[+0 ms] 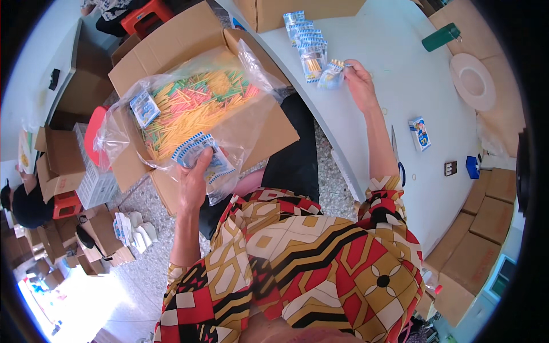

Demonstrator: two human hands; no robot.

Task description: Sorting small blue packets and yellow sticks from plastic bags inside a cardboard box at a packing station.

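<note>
My left hand (197, 180) is closed around a sheaf of flat blue-and-white plastic packets (214, 163), held over the near edge of an open cardboard box (269, 131). The box is lined with clear plastic and full of thin yellow, pink and green sticks (197, 106). One more blue-and-white packet (144, 108) lies on the sticks at the left. Over the white table, my right hand (360, 86) pinches a small clear packet with sticks showing at its top (333, 74). Right beside it, several filled packets (312, 57) overlap in a row.
On the table lie scissors (401, 174), a small blue-and-white box (419, 134), a green bottle (441, 38) and a blue object (472, 167). A white round hat (472, 82) is at the far right. Cardboard boxes (472, 257) stand beyond. Red stools (146, 18) and a person (31, 203) are leftward.
</note>
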